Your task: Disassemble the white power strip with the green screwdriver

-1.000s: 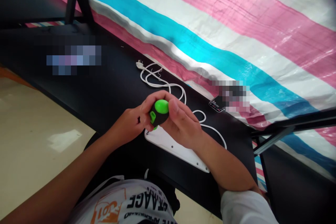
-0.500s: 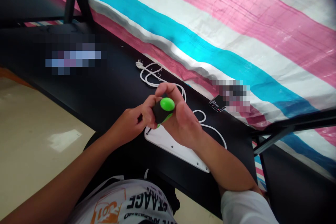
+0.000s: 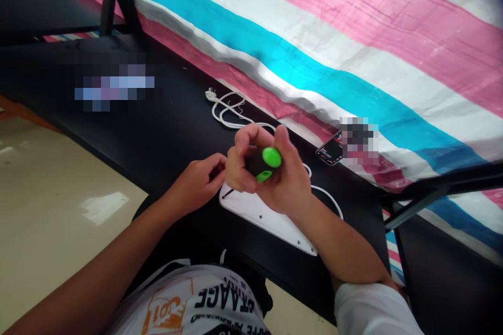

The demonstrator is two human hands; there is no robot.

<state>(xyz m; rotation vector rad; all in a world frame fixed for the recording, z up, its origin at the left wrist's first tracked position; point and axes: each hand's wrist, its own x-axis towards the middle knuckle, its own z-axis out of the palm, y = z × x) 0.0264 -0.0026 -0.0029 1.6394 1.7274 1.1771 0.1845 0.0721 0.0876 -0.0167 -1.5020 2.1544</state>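
My right hand (image 3: pixel 275 178) is wrapped round the black and green handle of what looks like a screwdriver (image 3: pixel 271 157), its green butt end facing up toward me. The shaft and tip are hidden by the hand. Below lies a white power strip (image 3: pixel 275 222), underside up, with small screw holes showing; part of it is covered by the right hand. My left hand (image 3: pixel 202 180) is at the strip's left end, thumb and fingers pinched close beside the right fingers. What the left fingertips hold, if anything, is hidden. A thin dark line shows on the strip near them.
A white cord (image 3: pixel 226 123) with its plug (image 3: pixel 211 95) lies coiled behind the hands on the black table (image 3: pixel 168 125). A phone (image 3: pixel 330 152) rests at the back edge against a striped plastic sheet (image 3: pixel 283 57). A blurred-out patch covers something on the left.
My right hand has turned and shifted right with the screwdriver handle. The left fingers, which were against the handle, are now apart from it and lower by the strip's end.
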